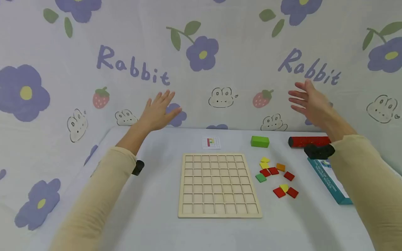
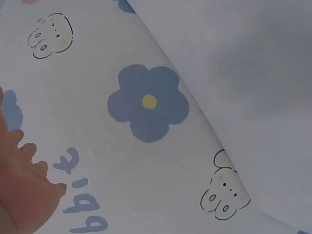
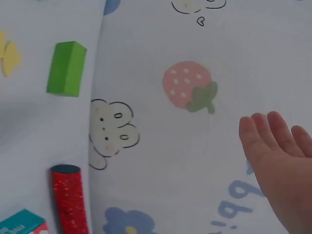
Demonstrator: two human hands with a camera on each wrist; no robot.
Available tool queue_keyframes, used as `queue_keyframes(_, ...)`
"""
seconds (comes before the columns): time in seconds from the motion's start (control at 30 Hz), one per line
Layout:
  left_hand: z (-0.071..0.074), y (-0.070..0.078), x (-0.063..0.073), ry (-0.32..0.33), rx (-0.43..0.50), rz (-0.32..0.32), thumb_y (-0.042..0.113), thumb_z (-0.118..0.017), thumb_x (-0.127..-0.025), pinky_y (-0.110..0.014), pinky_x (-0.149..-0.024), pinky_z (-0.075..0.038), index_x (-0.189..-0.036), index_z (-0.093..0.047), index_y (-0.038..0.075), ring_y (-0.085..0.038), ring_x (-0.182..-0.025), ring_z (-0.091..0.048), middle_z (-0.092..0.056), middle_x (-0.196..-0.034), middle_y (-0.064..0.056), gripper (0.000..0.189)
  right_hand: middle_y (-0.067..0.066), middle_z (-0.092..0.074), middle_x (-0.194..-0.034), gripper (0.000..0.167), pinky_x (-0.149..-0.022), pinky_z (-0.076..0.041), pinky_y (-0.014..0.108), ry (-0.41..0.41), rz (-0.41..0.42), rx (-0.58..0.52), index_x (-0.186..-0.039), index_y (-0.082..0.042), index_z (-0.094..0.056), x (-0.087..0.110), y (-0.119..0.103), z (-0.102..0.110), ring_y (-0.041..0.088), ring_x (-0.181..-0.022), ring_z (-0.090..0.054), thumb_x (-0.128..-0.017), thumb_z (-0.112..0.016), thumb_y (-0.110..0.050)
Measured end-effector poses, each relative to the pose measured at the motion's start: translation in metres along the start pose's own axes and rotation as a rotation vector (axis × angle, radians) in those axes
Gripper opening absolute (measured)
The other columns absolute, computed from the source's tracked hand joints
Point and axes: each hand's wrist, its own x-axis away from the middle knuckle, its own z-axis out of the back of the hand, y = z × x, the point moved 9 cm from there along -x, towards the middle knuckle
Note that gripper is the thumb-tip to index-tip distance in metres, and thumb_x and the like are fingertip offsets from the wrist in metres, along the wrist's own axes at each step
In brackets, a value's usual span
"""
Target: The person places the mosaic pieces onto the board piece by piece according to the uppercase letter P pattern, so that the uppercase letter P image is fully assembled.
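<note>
left hand [image 1: 157, 114] centre-left, right hand [image 1: 314, 104] centre-right: fingers straight, empty | grid [image 1: 217, 180] lies lower centre, probably within both hands' reach | tiles [image 1: 273, 170] lie right of it, seemingly spread so colours show

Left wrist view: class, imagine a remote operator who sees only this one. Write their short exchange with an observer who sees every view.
Operator: I see part of the left hand and some patterned cloth. Is the right hand holding anything?
Observer: No, it is raised and empty.
Operator: What lies on the table?
Observer: Among other things, a grid board with bare compartments, and loose coloured tiles to its right.
</note>
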Motion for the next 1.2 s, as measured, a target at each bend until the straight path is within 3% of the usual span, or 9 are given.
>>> queue_keyframes(0.17,-0.007,0.002,0.016,0.033,0.129,-0.046,0.049,-0.038,-0.1,-0.054,-0.112,0.002,-0.154,-0.013,0.01,-0.029,-0.144,0.001,-0.006,-0.158,-0.01,0.071,0.001,-0.007,-0.16,0.08,-0.108,-0.022,0.031,-0.056,-0.064,-0.199,-0.154,-0.029,-0.003,0.017,0.025,0.014,0.023,-0.142,-0.015,-0.09,-0.03,-0.066)
queue_keyframes(0.3,-0.017,-0.001,0.026,0.056,0.23,-0.08,0.045,-0.04,-0.1,-0.057,-0.111,-0.004,-0.153,-0.016,0.006,-0.035,-0.143,-0.005,-0.011,-0.157,-0.015,0.07,0.001,-0.023,-0.154,0.077,-0.103,-0.033,0.029,-0.103,-0.089,-0.35,-0.154,-0.028,-0.007,0.03,0.045,0.021,0.016,-0.131,-0.037,-0.091,-0.034,-0.063)
queue_keyframes(0.47,-0.038,-0.007,0.035,0.029,0.357,-0.108,0.039,-0.045,-0.101,-0.051,-0.112,-0.012,-0.153,-0.015,0.005,-0.034,-0.142,-0.011,-0.014,-0.156,-0.016,0.069,-0.002,-0.06,-0.121,0.057,-0.096,-0.044,0.031,-0.137,-0.129,-0.564,-0.138,-0.024,-0.039,0.048,0.074,0.026,0.016,-0.107,-0.061,-0.091,-0.047,-0.056)
queue_keyframes(0.63,-0.064,-0.005,0.046,-0.075,0.413,-0.086,0.041,-0.045,-0.1,-0.05,-0.113,-0.012,-0.154,-0.014,0.009,-0.031,-0.143,-0.009,-0.013,-0.157,-0.013,0.069,0.007,-0.065,-0.116,0.043,-0.093,-0.046,0.036,-0.251,-0.147,-0.646,-0.119,-0.016,-0.061,0.062,0.1,0.02,0.025,-0.107,-0.062,-0.096,-0.044,-0.048)
queue_keyframes(0.77,-0.084,0.003,0.049,-0.144,0.413,-0.081,0.045,-0.045,-0.099,-0.051,-0.112,-0.015,-0.154,-0.015,0.012,-0.031,-0.143,-0.012,-0.016,-0.157,-0.013,0.07,0.005,-0.065,-0.116,0.042,-0.091,-0.048,0.036,-0.313,-0.142,-0.593,-0.118,-0.016,-0.061,0.071,0.117,0.013,0.024,-0.107,-0.062,-0.101,-0.036,-0.044)
queue_keyframes(0.9,-0.103,0.014,0.049,-0.201,0.402,-0.108,0.041,-0.05,-0.098,-0.05,-0.111,-0.017,-0.153,-0.02,0.01,-0.032,-0.142,-0.016,-0.02,-0.155,-0.014,0.07,0.002,-0.066,-0.113,0.041,-0.09,-0.049,0.033,-0.304,-0.185,-0.519,-0.116,-0.02,-0.062,0.078,0.136,0.009,0.02,-0.104,-0.064,-0.101,-0.033,-0.045)
queue_keyframes(1.0,-0.118,0.023,0.053,-0.278,0.385,-0.134,0.037,-0.054,-0.097,-0.048,-0.112,-0.018,-0.152,-0.022,0.008,-0.032,-0.141,-0.017,-0.022,-0.155,-0.014,0.07,-0.002,-0.065,-0.114,0.039,-0.09,-0.049,0.03,-0.281,-0.208,-0.353,-0.119,-0.024,-0.058,0.083,0.151,0.007,0.016,-0.104,-0.063,-0.102,-0.031,-0.047)
queue_keyframes(1.07,-0.128,0.027,0.057,-0.349,0.37,-0.144,0.036,-0.056,-0.096,-0.048,-0.112,-0.017,-0.152,-0.023,0.008,-0.032,-0.141,-0.017,-0.022,-0.155,-0.015,0.071,0.001,-0.061,-0.121,0.047,-0.091,-0.048,0.03,-0.264,-0.22,-0.192,-0.132,-0.021,-0.049,0.087,0.16,0.007,0.013,-0.106,-0.061,-0.101,-0.028,-0.05)
queue_keyframes(1.2,-0.143,0.037,0.068,-0.481,0.337,-0.15,0.032,-0.062,-0.093,-0.049,-0.111,-0.018,-0.151,-0.027,0.008,-0.034,-0.141,-0.018,-0.023,-0.154,-0.017,0.071,0.02,-0.042,-0.142,0.073,-0.097,-0.044,0.035,-0.238,-0.258,0.048,-0.15,-0.005,-0.022,0.096,0.178,0.006,0.015,-0.116,-0.055,-0.099,-0.025,-0.057)
